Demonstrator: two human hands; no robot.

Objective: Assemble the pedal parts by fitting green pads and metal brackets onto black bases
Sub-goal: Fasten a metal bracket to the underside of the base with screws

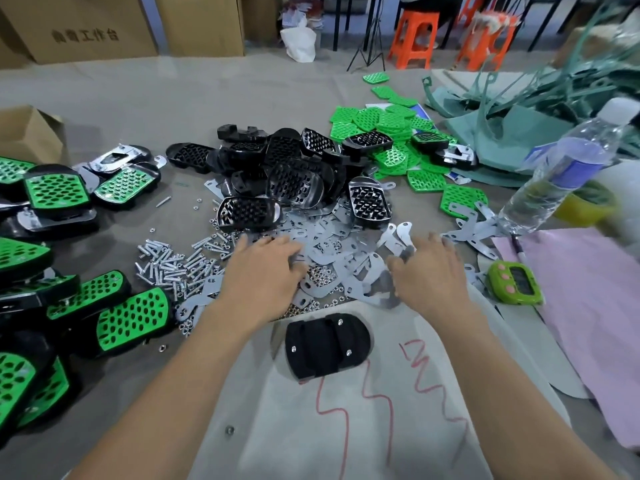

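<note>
A black base [325,345] lies upside down on a white sheet in front of me, with three bolt ends showing. Beyond it spreads a heap of flat metal brackets [332,233]. My left hand [263,268] rests palm-down on the brackets beside a small pile of nuts [322,271], its fingers fairly straight. My right hand [429,268] reaches into the brackets, fingers bent over a bracket [403,233]; the frame does not show if it grips. A pile of black bases [287,168] sits farther back, with loose green pads [391,133] to its right.
Finished green-and-black pedals [69,202] are stacked along the left. Bolts [173,261] lie scattered left of my left hand. A tilted water bottle [561,171], a green timer [516,282] and a pink sheet [588,299] sit right. Cardboard boxes and orange stools stand behind.
</note>
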